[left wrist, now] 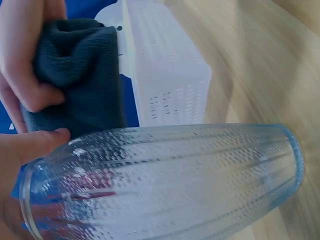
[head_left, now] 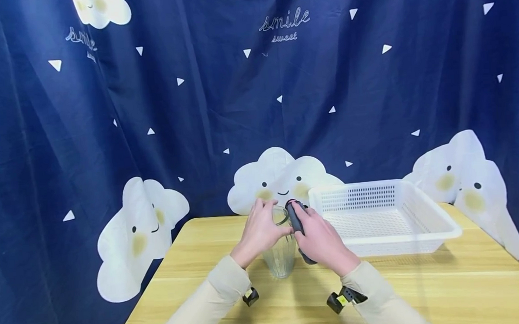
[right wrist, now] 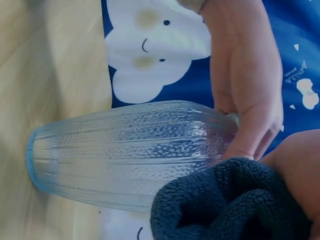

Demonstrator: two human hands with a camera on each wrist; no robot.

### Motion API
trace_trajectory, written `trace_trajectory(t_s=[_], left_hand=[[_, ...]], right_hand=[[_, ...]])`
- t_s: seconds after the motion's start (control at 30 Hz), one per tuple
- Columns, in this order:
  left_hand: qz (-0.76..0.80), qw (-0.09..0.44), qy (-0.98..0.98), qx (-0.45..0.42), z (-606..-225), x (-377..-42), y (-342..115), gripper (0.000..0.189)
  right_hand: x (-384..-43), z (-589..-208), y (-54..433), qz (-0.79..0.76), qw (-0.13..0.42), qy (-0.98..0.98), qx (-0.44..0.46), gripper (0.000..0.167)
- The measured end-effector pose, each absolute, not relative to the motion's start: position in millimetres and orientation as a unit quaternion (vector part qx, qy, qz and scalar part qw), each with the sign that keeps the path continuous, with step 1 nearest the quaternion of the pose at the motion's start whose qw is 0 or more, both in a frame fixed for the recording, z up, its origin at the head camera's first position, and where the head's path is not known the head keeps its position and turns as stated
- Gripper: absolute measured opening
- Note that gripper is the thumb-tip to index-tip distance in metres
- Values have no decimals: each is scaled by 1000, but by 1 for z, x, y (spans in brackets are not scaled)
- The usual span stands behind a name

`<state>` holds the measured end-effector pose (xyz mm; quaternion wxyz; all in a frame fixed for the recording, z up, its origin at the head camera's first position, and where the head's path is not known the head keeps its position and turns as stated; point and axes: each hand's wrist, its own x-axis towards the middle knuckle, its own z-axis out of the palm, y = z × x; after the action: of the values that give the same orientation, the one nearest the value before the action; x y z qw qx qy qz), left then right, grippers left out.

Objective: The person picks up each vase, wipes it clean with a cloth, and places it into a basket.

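Note:
A clear, textured glass vase [head_left: 280,260] is roughly upright over the wooden table, its narrower base toward the tabletop. My left hand [head_left: 260,227] grips it at the rim, thumb on the near side and fingers around the far side. In the left wrist view the ribbed wall of the vase [left wrist: 185,175] fills the lower half. My right hand [head_left: 324,240] holds a dark grey-blue cloth [head_left: 296,220], bunched and folded, just right of the rim. The right wrist view shows the fuzzy cloth [right wrist: 225,200] overlapping the upper part of the vase.
A white perforated plastic basket [head_left: 424,236] stands on the table to the right, behind my right hand. The wooden table [head_left: 339,306] reaches back to a dark blue curtain [head_left: 219,85] printed with clouds and triangles.

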<state>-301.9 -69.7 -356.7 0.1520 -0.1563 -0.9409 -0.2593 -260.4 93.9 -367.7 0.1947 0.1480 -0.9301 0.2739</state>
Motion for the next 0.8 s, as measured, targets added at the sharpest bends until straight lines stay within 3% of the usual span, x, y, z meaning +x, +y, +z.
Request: trace_trajectory(t_s=[0.3,0.5,0.8], left_hand=[[-299,111,-929,-188,-351,-300,-74,82],[-291,101,-930,-201,-354,-301,-77,81],[-277,148,-928,-200,-359,-303,-74,63]], right_hand=[[-265,-406,84,246,121,-953,127,75],[-265,-442,82,237,59,-959,142,67],[-265,-453,86,236,44,-961,138,64]])
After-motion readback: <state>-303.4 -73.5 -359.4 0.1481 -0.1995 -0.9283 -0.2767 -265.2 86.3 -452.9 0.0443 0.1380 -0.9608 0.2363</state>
